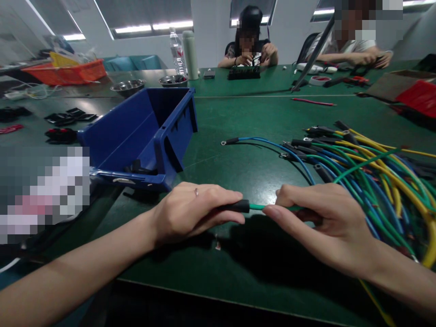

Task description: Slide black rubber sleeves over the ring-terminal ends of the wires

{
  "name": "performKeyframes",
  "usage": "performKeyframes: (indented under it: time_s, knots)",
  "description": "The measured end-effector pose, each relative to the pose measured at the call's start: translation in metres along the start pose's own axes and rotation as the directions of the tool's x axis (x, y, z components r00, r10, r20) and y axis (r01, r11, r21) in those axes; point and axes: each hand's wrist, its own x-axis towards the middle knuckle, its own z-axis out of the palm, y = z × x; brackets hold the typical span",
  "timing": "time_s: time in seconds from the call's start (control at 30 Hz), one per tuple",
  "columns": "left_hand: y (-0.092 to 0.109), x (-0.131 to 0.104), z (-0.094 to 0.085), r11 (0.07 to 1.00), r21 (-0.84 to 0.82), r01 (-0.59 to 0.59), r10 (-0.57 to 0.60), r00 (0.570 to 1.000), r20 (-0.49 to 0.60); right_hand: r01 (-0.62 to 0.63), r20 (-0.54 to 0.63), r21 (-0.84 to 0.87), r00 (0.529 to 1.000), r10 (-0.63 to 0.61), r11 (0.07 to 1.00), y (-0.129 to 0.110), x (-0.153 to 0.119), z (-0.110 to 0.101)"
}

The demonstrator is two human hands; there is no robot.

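Note:
My left hand [195,211] is closed around a black sleeve [242,206], whose right end sticks out past the fingertips. A green wire [256,206] runs out of that sleeve to the right. My right hand [323,222] pinches this wire between thumb and index finger, a short way from the sleeve. Beyond and to the right of my right hand lies a pile of blue, green and yellow wires [371,172] with black ends. One blue wire [262,139] with a ring terminal reaches out leftward from the pile.
A blue bin [177,131] holding black pieces stands behind my left hand. Farther back are metal bowls [173,81], a green bottle [190,55], an orange basket [68,72] and a red wire [314,102]. Two people sit across the green table [218,109].

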Motion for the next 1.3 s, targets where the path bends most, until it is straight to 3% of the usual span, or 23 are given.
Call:
performKeyframes:
  time_s: [0.13,0.23,0.3,0.47,0.6,0.87,1.3]
  knots:
    - [-0.0009,-0.0025,-0.0006,0.991,-0.049,0.123,-0.121,0.992,0.045,0.008,-0.019,-0.004,1.0,-0.009,1.0,-0.0006,-0.0004,0.0001]
    - [-0.001,-0.0049,-0.0018,0.933,-0.235,0.272,-0.282,0.959,-0.007,-0.007,-0.06,0.002,0.998,0.007,1.0,0.0017,-0.0008,-0.0012]
    - [-0.0005,-0.0049,-0.0027,0.902,-0.305,0.306,-0.332,0.942,-0.037,-0.019,-0.08,0.01,0.997,0.02,1.0,0.004,-0.0014,-0.002]
    - [0.0039,-0.0001,-0.0047,0.973,-0.074,0.217,-0.219,0.976,-0.022,-0.049,-0.096,0.021,0.994,0.05,0.999,0.0082,-0.0048,-0.0026]
    - [0.0055,0.0011,-0.0052,0.981,0.023,0.194,-0.194,0.981,-0.004,-0.042,-0.082,0.019,0.996,0.044,0.999,0.0086,-0.0057,-0.0022]
    - [0.0019,-0.001,-0.0035,0.991,0.012,0.135,-0.135,0.99,-0.039,-0.013,-0.066,-0.003,0.998,0.013,1.0,0.0084,-0.0044,-0.003]
    - [0.0019,0.0007,-0.0075,0.988,0.103,0.119,-0.124,0.991,0.051,-0.007,-0.066,-0.04,0.998,0.004,0.999,0.0083,-0.0016,-0.0018]
